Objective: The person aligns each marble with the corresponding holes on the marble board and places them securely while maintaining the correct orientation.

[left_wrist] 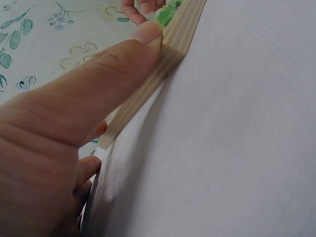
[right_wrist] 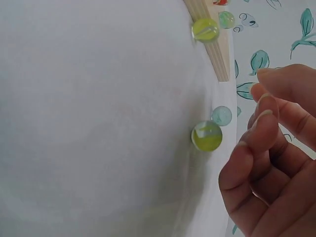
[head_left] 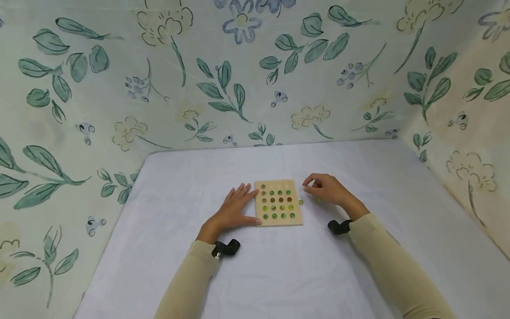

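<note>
**Bracing the marble board**

We've got left hand [head_left: 235, 208] flat, fingers straight against the wooden board [head_left: 279, 221] at table centre. Right hand [head_left: 328, 189] hovers, fingers curled loosely, holding nothing. Loose marbles [head_left: 301, 202] lie between. White tablecloth [head_left: 279, 274]; floral walls [head_left: 199, 88] around.

Pale tan wooden board [head_left: 279, 221] with striped layered edge, holding green, yellow-green and brown marbles [head_left: 277, 205]; two loose yellow-green marbles [right_wrist: 206, 136] on the white surface [head_left: 279, 274]; cream walls [head_left: 119, 88] patterned with teal leaves, yellow and blue flowers; beige sleeves [head_left: 187, 283]
</note>
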Demonstrator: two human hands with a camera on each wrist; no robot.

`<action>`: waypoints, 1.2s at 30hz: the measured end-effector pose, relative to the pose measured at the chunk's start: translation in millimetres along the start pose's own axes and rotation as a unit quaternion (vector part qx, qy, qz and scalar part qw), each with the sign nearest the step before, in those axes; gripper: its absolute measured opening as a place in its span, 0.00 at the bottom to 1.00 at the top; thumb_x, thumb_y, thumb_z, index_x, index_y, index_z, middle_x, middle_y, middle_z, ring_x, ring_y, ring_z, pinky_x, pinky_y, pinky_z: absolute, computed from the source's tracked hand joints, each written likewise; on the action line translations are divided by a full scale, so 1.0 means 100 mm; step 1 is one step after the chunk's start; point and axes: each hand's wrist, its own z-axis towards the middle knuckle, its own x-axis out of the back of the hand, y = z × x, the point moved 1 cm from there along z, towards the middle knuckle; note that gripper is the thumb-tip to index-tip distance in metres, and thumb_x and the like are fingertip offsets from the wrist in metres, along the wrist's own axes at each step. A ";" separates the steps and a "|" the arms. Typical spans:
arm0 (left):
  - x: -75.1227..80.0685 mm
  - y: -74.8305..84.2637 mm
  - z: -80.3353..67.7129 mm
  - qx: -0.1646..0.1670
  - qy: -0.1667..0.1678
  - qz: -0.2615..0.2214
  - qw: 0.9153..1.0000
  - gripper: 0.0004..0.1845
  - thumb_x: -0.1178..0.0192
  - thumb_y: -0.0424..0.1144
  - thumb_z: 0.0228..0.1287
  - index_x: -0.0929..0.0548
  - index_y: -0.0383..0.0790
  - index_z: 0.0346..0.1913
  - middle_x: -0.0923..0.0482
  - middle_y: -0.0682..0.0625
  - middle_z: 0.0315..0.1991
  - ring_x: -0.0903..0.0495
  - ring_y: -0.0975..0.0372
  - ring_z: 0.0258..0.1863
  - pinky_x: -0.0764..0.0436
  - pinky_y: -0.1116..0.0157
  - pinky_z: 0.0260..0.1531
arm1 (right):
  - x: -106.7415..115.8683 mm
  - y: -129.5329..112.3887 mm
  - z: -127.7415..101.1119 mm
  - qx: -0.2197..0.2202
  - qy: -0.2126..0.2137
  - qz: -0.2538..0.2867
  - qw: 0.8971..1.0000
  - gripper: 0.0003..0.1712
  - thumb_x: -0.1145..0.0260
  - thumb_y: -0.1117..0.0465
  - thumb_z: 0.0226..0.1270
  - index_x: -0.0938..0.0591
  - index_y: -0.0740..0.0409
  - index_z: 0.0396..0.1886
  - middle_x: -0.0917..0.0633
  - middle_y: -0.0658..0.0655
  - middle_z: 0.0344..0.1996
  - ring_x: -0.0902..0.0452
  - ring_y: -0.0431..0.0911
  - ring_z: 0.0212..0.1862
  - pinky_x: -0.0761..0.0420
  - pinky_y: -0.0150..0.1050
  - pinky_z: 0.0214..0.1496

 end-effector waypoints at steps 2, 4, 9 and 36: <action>0.00 0.00 0.00 -0.001 -0.001 0.000 1.000 0.55 0.33 0.67 0.48 0.45 0.52 0.76 0.56 0.48 0.77 0.64 0.56 0.76 0.68 0.57 0.73 | 0.02 0.01 -0.02 -0.002 0.002 -0.003 1.000 0.12 0.35 0.56 0.67 0.18 0.55 0.46 0.22 0.55 0.25 0.31 0.46 0.27 0.29 0.36 0.27; 0.00 -0.01 0.00 -0.001 0.000 0.003 1.000 0.55 0.33 0.68 0.48 0.45 0.52 0.76 0.56 0.48 0.77 0.64 0.56 0.76 0.68 0.58 0.73 | 0.03 0.03 -0.05 -0.005 0.002 -0.005 1.000 0.11 0.35 0.56 0.67 0.18 0.55 0.46 0.22 0.55 0.25 0.30 0.47 0.28 0.29 0.36 0.28; -0.01 -0.01 0.00 0.003 -0.002 0.004 1.000 0.55 0.34 0.69 0.47 0.45 0.53 0.76 0.57 0.49 0.77 0.65 0.57 0.76 0.68 0.58 0.73 | 0.02 0.04 -0.11 -0.021 -0.004 -0.012 1.000 0.10 0.34 0.57 0.67 0.18 0.55 0.45 0.21 0.56 0.26 0.30 0.47 0.28 0.28 0.36 0.29; 0.00 -0.01 -0.02 -0.005 0.002 -0.004 1.000 0.54 0.34 0.68 0.48 0.44 0.51 0.76 0.56 0.47 0.77 0.64 0.56 0.76 0.67 0.56 0.73 | 0.03 0.24 -0.25 -0.037 -0.019 -0.016 0.999 0.11 0.31 0.58 0.63 0.18 0.54 0.44 0.24 0.54 0.27 0.30 0.47 0.30 0.29 0.35 0.29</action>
